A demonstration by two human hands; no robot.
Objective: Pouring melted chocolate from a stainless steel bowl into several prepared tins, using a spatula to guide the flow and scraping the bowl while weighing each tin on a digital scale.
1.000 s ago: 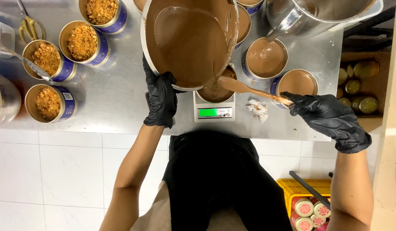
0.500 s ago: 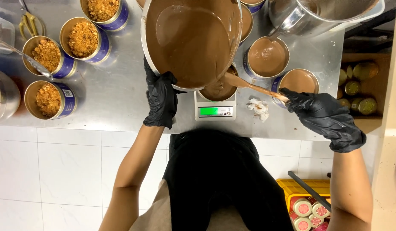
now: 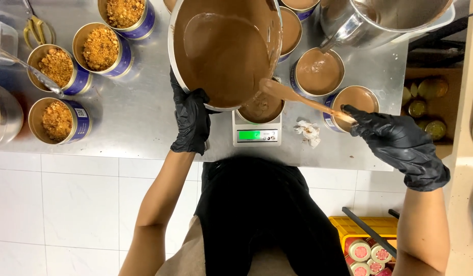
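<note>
My left hand (image 3: 191,120), in a black glove, grips the rim of a big steel bowl (image 3: 176,61) of brown batter and holds it tilted over a tin (image 3: 262,108). That tin stands on a small digital scale (image 3: 256,135) with a green lit display. In my right hand (image 3: 395,143), also black-gloved, is a wooden spoon (image 3: 298,98); its head rests at the bowl's lower edge, just above the tin. Brown batter partly fills the tin.
On a steel table (image 3: 134,117) stand several blue tins of crumbs (image 3: 60,118) at the left and batter-filled tins (image 3: 318,71) at the right. A large steel pot (image 3: 369,23) sits at back right, a crumpled tissue (image 3: 309,131) by the scale. A yellow crate (image 3: 369,245) sits on the tiled floor.
The wooden spoon's head has moved up from the tin toward the bowl's lower edge. The bowl stays tilted in my left hand.
</note>
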